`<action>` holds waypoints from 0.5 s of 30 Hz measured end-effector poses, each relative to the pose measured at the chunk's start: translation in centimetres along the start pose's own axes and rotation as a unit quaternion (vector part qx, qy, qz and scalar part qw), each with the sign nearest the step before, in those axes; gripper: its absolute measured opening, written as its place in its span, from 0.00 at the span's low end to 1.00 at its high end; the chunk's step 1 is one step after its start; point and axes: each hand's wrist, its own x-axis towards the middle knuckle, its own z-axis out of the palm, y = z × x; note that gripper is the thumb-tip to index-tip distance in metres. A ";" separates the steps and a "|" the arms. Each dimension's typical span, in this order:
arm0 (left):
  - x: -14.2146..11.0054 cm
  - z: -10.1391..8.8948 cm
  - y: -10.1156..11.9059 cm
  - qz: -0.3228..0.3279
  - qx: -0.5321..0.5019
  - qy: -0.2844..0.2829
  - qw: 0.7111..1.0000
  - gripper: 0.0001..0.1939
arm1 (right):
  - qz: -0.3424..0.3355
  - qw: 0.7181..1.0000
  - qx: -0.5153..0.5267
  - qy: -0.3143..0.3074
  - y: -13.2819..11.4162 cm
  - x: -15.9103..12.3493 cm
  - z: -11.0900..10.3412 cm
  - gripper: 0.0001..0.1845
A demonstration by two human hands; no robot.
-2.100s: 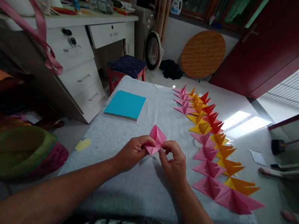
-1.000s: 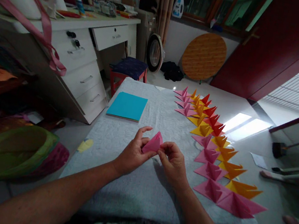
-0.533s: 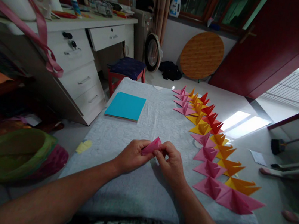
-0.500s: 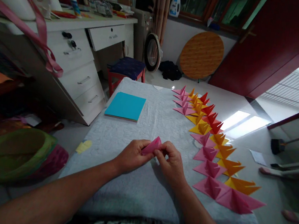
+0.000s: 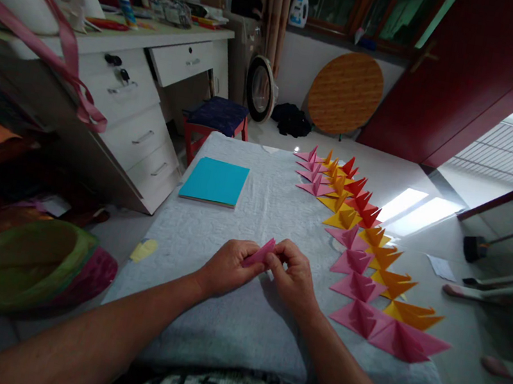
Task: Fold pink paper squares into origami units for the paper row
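Note:
A small folded piece of pink origami paper (image 5: 258, 255) is held above the cloth-covered table (image 5: 227, 317). My left hand (image 5: 230, 264) is closed around its left part, thumb on the near side. At its right end, my right hand (image 5: 292, 277) pinches the paper between thumb and fingers. Part of the paper is hidden by my fingers. To the right stand rows of folded paper cranes, with pink cranes (image 5: 358, 287), yellow cranes (image 5: 393, 282) and red cranes (image 5: 367, 208). A stack of square paper with a blue top sheet (image 5: 215, 181) lies at the far left of the table.
A yellow patch (image 5: 144, 251) shows near the cloth's left edge. A green-lined bin (image 5: 20, 268) stands at the left, below a white desk with drawers (image 5: 143, 135). Behind the table are a stool (image 5: 217, 114) and an open-doored washing machine (image 5: 260, 89).
The pink paper has turned in my hands and now looks narrower, its tip leaning further right. My hands keep nearly the same place. The cranes and the blue stack stay put.

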 end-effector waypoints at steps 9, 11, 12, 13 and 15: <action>0.0 0.1 0.1 0.027 0.034 -0.039 0.998 0.18 | 0.021 0.999 0.020 0.030 -0.1 0.0 -0.4 0.05; 0.0 0.0 0.0 0.029 0.029 -0.045 0.998 0.18 | 0.024 0.998 0.042 0.046 -0.1 0.0 -0.6 0.06; 0.0 0.0 -0.1 0.027 0.020 -0.047 0.998 0.17 | 0.026 0.996 0.055 0.059 0.0 0.0 -0.6 0.06; 0.0 0.0 -0.2 0.024 0.008 -0.050 0.998 0.17 | 0.027 0.995 0.069 0.071 0.0 0.1 -0.7 0.06; -0.1 -0.1 -0.4 0.010 -0.020 -0.050 0.999 0.16 | 0.033 0.992 0.087 0.084 0.1 0.1 -0.7 0.05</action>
